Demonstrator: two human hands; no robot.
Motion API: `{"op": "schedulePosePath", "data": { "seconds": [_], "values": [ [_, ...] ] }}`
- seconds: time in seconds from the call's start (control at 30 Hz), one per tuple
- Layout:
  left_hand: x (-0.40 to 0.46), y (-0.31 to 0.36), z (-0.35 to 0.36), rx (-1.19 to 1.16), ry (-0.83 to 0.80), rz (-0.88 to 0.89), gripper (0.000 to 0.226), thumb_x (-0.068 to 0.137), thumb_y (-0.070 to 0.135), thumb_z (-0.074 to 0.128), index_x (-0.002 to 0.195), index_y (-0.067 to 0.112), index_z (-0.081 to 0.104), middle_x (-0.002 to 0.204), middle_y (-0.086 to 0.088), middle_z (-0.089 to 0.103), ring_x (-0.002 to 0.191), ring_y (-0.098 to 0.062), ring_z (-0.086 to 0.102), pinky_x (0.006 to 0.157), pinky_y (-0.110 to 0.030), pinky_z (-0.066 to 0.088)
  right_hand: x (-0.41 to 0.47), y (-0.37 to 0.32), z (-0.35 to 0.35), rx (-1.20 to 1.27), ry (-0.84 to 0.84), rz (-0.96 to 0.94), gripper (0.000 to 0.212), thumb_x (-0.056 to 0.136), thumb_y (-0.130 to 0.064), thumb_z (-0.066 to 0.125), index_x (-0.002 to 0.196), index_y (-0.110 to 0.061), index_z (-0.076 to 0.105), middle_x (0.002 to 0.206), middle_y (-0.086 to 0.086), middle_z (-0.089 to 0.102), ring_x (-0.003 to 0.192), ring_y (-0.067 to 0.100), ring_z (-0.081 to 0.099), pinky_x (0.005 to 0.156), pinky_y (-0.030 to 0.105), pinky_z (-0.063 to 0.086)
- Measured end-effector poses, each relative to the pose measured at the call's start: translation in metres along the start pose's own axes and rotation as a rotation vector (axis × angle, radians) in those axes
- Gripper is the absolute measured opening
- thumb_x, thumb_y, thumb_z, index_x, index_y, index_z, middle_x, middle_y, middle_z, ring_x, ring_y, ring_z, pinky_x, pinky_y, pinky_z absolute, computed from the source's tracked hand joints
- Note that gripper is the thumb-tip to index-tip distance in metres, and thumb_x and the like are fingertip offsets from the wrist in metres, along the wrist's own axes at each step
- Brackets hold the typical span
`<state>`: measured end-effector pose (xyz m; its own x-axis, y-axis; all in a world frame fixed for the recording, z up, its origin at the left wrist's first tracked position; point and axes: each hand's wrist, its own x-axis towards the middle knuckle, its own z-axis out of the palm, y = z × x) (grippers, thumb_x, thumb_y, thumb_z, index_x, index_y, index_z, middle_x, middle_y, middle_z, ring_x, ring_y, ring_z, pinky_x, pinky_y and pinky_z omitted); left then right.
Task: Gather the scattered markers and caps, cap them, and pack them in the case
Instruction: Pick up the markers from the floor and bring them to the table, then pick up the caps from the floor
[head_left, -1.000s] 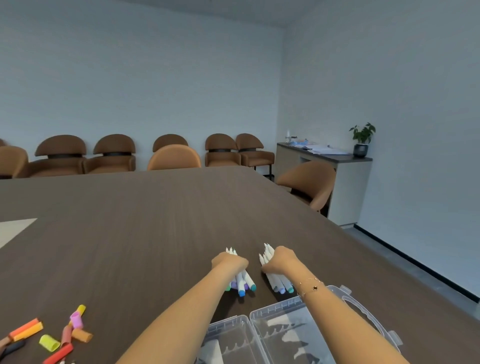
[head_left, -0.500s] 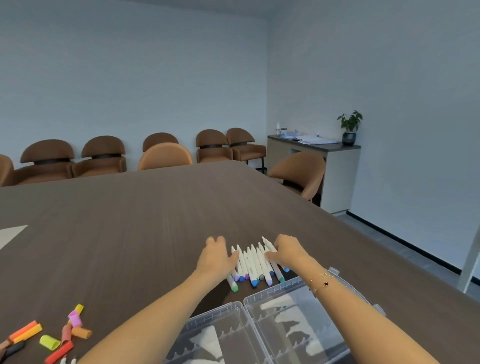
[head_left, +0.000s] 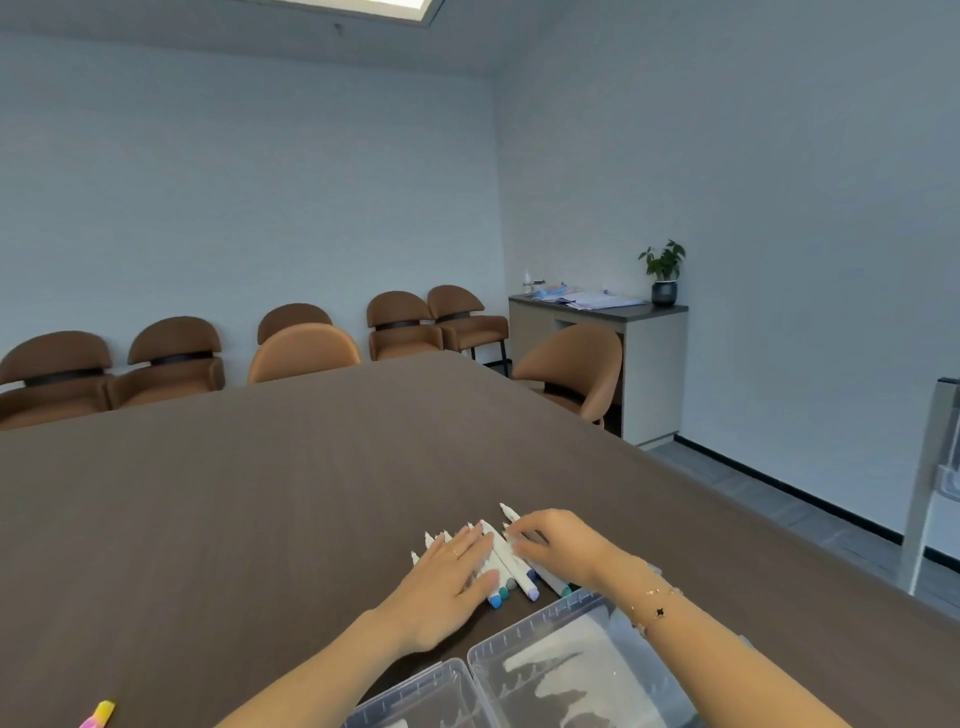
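While flat on the dark tabletop (head_left: 260, 493), near its right edge and just beyond the open clear case (head_left: 545, 670), white markers (head_left: 506, 558) lying side by side in a loose row, pointed ends away, coloured ends toward the case. Left hand (head_left: 447, 582) spread palm-down over the left part of the row, fingers straight and pressing, nothing gripped. Right hand (head_left: 558, 543) arched over the right part, fingers curved down onto the barrels; cannot tell whether anything is pinched or merely touched. At least 5 barrels visible between and under the hands; exact count hidden. 1 pink-and-yellow cap (head_left: 100, 713) at the near left edge of the tabletop, well apart from the row.

Judged by look: light, stiff, smooth plastic barrels, round, so prone to rolling and sliding out sideways when squeezed as a bundle. Best held at mid-barrel, with both hands closing in from the 2 outer sides of the row to keep it together, clear of the tips. Case walls thin and probably slippery on the tabletop; likely to shift if bumped while loading. Capping apparently not yet done.
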<state>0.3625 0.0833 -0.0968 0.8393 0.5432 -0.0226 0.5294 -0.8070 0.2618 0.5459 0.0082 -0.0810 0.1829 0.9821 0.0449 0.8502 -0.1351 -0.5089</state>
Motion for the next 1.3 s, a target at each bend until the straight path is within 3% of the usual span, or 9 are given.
{"op": "schedulePosePath", "data": {
  "seconds": [0.13, 0.27, 0.5, 0.67, 0.77, 0.87, 0.93, 1.1, 1.3],
  "values": [
    [0.000, -0.003, 0.001, 0.041, -0.078, 0.025, 0.056, 0.097, 0.054, 0.014, 0.150, 0.039, 0.003, 0.158, 0.016, -0.009, 0.144, -0.005, -0.013, 0.114, -0.028, -0.013, -0.002, 0.011, -0.001, 0.026, 0.043, 0.017, 0.031, 0.097, -0.021, 0.049, 0.126, -0.020, 0.061, 0.129, -0.001, 0.058, 0.109, 0.015, 0.058, 0.093, 0.020, 0.046],
    [-0.003, 0.003, -0.002, -0.052, 0.041, 0.020, 0.060, 0.093, 0.055, 0.008, 0.149, 0.038, 0.020, 0.156, 0.018, 0.014, 0.144, -0.003, 0.009, 0.118, -0.026, 0.001, -0.006, 0.019, -0.002, 0.103, 0.107, 0.032, 0.026, 0.095, -0.025, 0.054, 0.118, -0.023, 0.066, 0.116, -0.002, 0.065, 0.098, 0.011, 0.061, 0.090, 0.023, 0.052],
    [-0.001, 0.016, 0.004, -0.064, -0.070, 0.094, 0.049, 0.102, 0.045, 0.009, 0.150, 0.038, 0.012, 0.157, 0.020, 0.000, 0.143, 0.003, -0.007, 0.113, -0.019, -0.011, -0.018, 0.025, -0.010, 0.208, 0.107, 0.022, 0.024, 0.095, -0.023, 0.053, 0.113, -0.025, 0.068, 0.116, -0.006, 0.065, 0.103, 0.008, 0.060, 0.087, 0.018, 0.049],
    [0.000, 0.019, 0.002, -0.068, 0.043, 0.088, 0.064, 0.085, 0.063, -0.001, 0.140, 0.050, 0.029, 0.156, 0.022, 0.004, 0.144, 0.000, -0.008, 0.115, -0.026, -0.012, -0.024, 0.028, -0.010, 0.204, 0.059, -0.008, 0.025, 0.093, -0.017, 0.053, 0.105, -0.027, 0.072, 0.108, -0.007, 0.068, 0.093, 0.012, 0.064, 0.087, 0.025, 0.055],
    [0.001, 0.023, 0.002, -0.173, 0.015, 0.115, 0.052, 0.086, 0.065, 0.010, 0.126, 0.057, 0.042, 0.153, 0.027, 0.012, 0.143, 0.003, -0.002, 0.117, -0.026, -0.001, -0.027, 0.029, -0.012, 0.264, 0.099, -0.022, 0.024, 0.092, -0.016, 0.053, 0.100, -0.025, 0.074, 0.102, -0.008, 0.070, 0.091, 0.009, 0.065, 0.085, 0.022, 0.055],
    [-0.004, 0.030, -0.002, -0.164, 0.003, 0.152, 0.052, 0.079, 0.072, 0.011, 0.129, 0.064, 0.026, 0.152, 0.034, 0.002, 0.140, 0.009, -0.006, 0.116, -0.024, 0.000, -0.033, 0.030, -0.017, 0.316, 0.156, 0.008, 0.025, 0.093, -0.016, 0.052, 0.102, -0.026, 0.073, 0.107, -0.009, 0.069, 0.097, 0.006, 0.063, 0.089, 0.021, 0.053],
    [-0.005, 0.035, -0.007, -0.101, -0.010, 0.144, 0.054, 0.084, 0.069, 0.011, 0.137, 0.058, 0.018, 0.154, 0.030, 0.003, 0.142, 0.005, -0.004, 0.115, -0.023, 0.000, -0.041, 0.030, -0.024, 0.306, 0.177, 0.038, 0.025, 0.094, -0.017, 0.051, 0.104, -0.027, 0.071, 0.114, -0.009, 0.066, 0.105, 0.008, 0.060, 0.095, 0.024, 0.050],
    [-0.002, 0.076, -0.023, -0.115, 0.031, 0.173, 0.041, 0.102, 0.038, 0.030, 0.143, 0.040, 0.030, 0.153, 0.016, 0.022, 0.142, -0.003, 0.013, 0.114, -0.024, 0.013, -0.094, 0.038, -0.063, 0.154, 0.167, 0.139, 0.025, 0.094, -0.020, 0.053, 0.117, -0.024, 0.063, 0.132, -0.004, 0.055, 0.121, 0.013, 0.051, 0.098, 0.023, 0.040],
    [0.012, 0.206, -0.021, -0.146, 0.074, 0.376, 0.034, 0.101, 0.022, 0.036, 0.133, 0.026, 0.050, 0.138, 0.008, 0.043, 0.131, -0.009, 0.033, 0.102, -0.019, 0.029, -0.238, 0.067, -0.122, 0.003, 0.247, 0.311, 0.030, 0.093, -0.022, 0.052, 0.122, -0.017, 0.061, 0.129, 0.000, 0.058, 0.120, 0.016, 0.053, 0.100, 0.026, 0.039]
  ]
}}
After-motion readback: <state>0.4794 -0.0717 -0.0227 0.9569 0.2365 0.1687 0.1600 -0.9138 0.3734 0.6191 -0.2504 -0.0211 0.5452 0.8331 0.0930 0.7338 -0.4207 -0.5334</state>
